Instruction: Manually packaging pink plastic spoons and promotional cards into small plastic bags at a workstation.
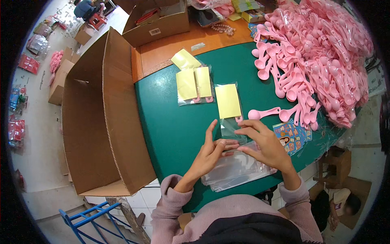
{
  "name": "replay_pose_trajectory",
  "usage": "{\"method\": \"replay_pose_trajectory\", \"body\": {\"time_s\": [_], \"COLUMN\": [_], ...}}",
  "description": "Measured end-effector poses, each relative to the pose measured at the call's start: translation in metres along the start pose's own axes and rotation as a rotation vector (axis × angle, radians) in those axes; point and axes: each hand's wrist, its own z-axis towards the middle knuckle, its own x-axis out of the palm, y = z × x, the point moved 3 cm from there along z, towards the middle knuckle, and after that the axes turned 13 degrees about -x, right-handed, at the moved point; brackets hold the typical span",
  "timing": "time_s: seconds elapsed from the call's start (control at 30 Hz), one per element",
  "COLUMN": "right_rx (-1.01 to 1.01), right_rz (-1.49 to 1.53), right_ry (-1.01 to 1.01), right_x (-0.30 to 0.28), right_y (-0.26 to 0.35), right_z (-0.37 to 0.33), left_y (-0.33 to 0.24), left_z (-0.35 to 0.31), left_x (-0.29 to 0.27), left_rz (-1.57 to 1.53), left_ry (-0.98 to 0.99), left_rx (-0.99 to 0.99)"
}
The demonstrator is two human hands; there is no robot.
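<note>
Head view: looks down on a green surface (160, 134); clock directions run from the stack of clear bags (229, 177).
Clear bags: lying flat on the near edge of the surface, just below the hands; see-through, glossy, streaked with white glare, their edges staggered so that several layers show.
Left hand (213, 152): at 11 o'clock, over the top of the stack, index finger raised, the other fingers stretched toward the right thumb; I cannot tell whether the grip pinches any film.
Right hand (264, 144): at 1 o'clock, fingers bent above the thumb, close to the left fingertips; whether this grip has film in it is also unclear.
Filled bag (229, 112): at 12 o'clock, just beyond the fingers; a pale yellow card (228, 99) shows through the film, with a pink handle end at its lower right corner and bare, crinkled film below.
Other filled bags (194, 83): at 11 o'clock, farther off, grouped together, with yellow cards too.
Loose spoons (288, 79): at 1 o'clock, matte pink, round-bowled; a big heap of pink spoons (331, 53) sits behind them, partly under clear plastic.
Printed cards (289, 138): at 2 o'clock, blue and colourful, overlapping beside the right hand.
Cardboard box (120, 118): at 10 o'clock, tall, brown, its open side showing.
</note>
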Motion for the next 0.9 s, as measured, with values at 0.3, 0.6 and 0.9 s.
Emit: {"method": "replay_pose_trajectory", "body": {"time_s": [0.3, 0.6, 0.9], "right_rx": [-0.053, -0.007, -0.158], "right_rz": [-0.068, 0.136, 0.016], "right_ry": [0.101, 0.16, 0.191], "right_x": [0.038, 0.036, 0.034], "right_y": [-0.011, -0.012, 0.001], "right_z": [0.012, 0.013, -0.005], "left_y": [-0.003, -0.009, -0.007], "left_z": [-0.002, -0.008, 0.004], "left_x": [-0.006, -0.002, -0.008], "left_rz": [0.332, 0.406, 0.416], "left_ry": [-0.121, -0.235, -0.238], "left_rx": [-0.025, 0.103, -0.051]}}
